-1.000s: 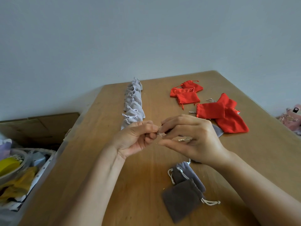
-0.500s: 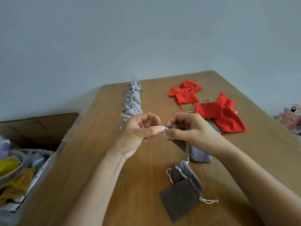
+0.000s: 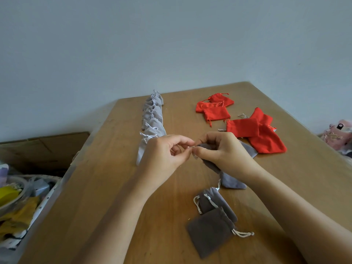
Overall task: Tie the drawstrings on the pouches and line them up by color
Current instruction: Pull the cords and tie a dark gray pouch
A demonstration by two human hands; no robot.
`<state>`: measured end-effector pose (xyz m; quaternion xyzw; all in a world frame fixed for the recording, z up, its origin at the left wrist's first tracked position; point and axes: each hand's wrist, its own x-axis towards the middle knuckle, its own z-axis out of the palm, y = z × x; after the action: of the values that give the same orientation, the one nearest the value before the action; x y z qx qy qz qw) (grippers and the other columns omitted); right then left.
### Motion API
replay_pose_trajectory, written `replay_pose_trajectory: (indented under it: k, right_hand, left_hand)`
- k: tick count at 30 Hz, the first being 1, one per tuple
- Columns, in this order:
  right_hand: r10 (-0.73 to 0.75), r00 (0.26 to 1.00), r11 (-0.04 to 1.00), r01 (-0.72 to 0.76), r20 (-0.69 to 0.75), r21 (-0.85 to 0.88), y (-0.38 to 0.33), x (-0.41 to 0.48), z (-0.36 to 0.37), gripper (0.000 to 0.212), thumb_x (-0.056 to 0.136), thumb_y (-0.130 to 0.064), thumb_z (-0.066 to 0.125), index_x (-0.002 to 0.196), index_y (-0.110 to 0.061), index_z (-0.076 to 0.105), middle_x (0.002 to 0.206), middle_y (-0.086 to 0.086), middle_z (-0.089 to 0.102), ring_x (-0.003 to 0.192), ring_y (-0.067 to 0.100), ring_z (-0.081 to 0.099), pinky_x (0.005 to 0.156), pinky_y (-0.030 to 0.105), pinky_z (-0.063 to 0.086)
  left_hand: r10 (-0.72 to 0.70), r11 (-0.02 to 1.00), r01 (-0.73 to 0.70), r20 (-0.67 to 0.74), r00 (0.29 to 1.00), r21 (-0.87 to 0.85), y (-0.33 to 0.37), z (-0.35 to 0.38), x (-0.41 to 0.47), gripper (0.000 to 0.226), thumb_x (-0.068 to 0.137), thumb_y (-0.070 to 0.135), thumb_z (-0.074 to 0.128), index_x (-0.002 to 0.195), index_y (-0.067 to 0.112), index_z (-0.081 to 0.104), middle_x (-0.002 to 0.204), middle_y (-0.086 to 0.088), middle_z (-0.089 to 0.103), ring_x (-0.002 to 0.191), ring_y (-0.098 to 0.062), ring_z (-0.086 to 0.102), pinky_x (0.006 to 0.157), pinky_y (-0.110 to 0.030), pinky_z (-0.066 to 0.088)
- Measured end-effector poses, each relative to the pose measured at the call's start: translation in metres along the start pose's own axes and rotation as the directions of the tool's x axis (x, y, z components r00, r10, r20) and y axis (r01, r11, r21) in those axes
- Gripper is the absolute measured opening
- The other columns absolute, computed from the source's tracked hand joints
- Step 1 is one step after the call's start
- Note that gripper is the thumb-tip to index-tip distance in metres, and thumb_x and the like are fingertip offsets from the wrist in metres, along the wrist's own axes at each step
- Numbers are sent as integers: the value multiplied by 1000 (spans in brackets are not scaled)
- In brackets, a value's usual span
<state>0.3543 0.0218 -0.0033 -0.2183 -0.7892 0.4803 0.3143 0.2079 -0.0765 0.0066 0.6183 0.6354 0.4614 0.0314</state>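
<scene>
- Fingertips (image 3: 185,144) of the left hand (image 3: 163,151) meet those of the right hand (image 3: 222,149); both sets pinch a pale drawstring (image 3: 192,148) between thumb and forefinger, the other fingers curled in.
- The drawstring belongs to a dark grey pouch (image 3: 210,164), which hangs under the right hand near the middle of the table (image 3: 114,187). Whether it touches the wood cannot be told.
- Done: a row of light grey pouches (image 3: 152,119) runs away from the left hand toward the far edge. They overlap one another, and the nearer ones show tied bows.
- In hand: judged to be the tying of the first dark grey pouch.
- Left: two more dark grey pouches (image 3: 213,216) lie overlapped near the front edge, cords loose and not lined up.
- Left: two loose light grey pouches (image 3: 233,182) lie under and behind the right hand, outside the row.
- Left: the red pouches (image 3: 243,127) lie in two untidy heaps on the right, none lined up; bows cannot be made out.
- Judgement: one colour nearly finished, two barely begun.
</scene>
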Motion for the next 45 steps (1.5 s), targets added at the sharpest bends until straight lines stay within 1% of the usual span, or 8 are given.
replay_pose_trajectory:
  k: [5, 9, 14, 17, 22, 28, 38, 45]
  right_hand:
    - [15, 1000, 999, -14, 25, -51, 2, 1, 2, 26, 86, -21, 69, 79, 4, 67, 59, 23, 63, 48, 21, 50, 46, 18, 37]
    - [171, 985, 980, -168, -14, 109, 2, 4, -5, 40, 93, -32, 60, 79, 5, 68, 59, 10, 55, 50, 8, 46, 50, 21, 35]
    - [206, 951, 914, -272, 232, 301, 5, 6, -18, 38, 79, -24, 69, 94, 10, 67, 87, 31, 65, 74, 25, 57, 67, 26, 44]
    - [183, 919, 854, -325, 350, 406, 9, 8, -30, 31, 74, -21, 71, 92, 4, 71, 91, 20, 70, 81, 21, 66, 74, 24, 53]
    - [105, 913, 876, -272, 394, 398, 13, 8, -33, 40, 64, -39, 86, 87, -9, 76, 90, 12, 74, 87, 28, 65, 78, 32, 49]
    - [50, 946, 901, -181, 320, 394, 6, 5, -35, 18, 76, -7, 65, 89, 4, 69, 81, 9, 74, 73, 13, 71, 65, 17, 54]
    - [46, 929, 908, -192, 368, 371, 7, 5, -36, 17, 78, -8, 64, 90, 2, 69, 78, 6, 74, 69, 9, 69, 62, 14, 51]
    - [23, 907, 916, -188, 421, 354, 15, 7, -36, 39, 69, -41, 83, 91, -10, 75, 92, 22, 69, 88, 31, 61, 82, 31, 51]
  left_hand:
    - [158, 962, -156, 8, 987, 225, 0, 2, 1, 13, 73, 4, 77, 82, 13, 73, 57, 23, 45, 57, -1, 54, 53, -6, 40]
    - [220, 941, -215, 7, 975, 262, 2, 1, 0, 15, 72, 0, 74, 79, 11, 68, 60, 23, 41, 54, -1, 48, 55, -6, 39]
    - [303, 916, -308, 60, 951, 257, 7, 2, -1, 12, 78, 0, 68, 84, 10, 65, 70, 24, 36, 58, -2, 40, 64, 0, 31]
    - [338, 906, -346, 76, 938, 246, 7, 4, -2, 7, 86, 10, 60, 89, 9, 66, 80, 18, 47, 60, 0, 40, 66, -1, 32]
    - [406, 885, -404, 40, 913, 234, 5, 5, -3, 6, 86, 8, 65, 90, 6, 69, 87, 2, 64, 66, 8, 38, 71, -2, 34]
    - [460, 868, -455, 23, 888, 201, 4, 3, -2, 7, 88, 8, 65, 92, 4, 69, 89, -1, 66, 81, 15, 43, 78, -5, 38]
    - [460, 882, -458, 6, 888, 109, 4, 5, -2, 6, 84, 3, 71, 90, 2, 72, 88, -3, 69, 83, -9, 64, 77, -19, 51]
    - [434, 899, -435, 32, 900, 53, 6, 6, -3, 8, 81, 5, 75, 89, 4, 74, 88, -1, 71, 83, -8, 66, 76, -23, 53]
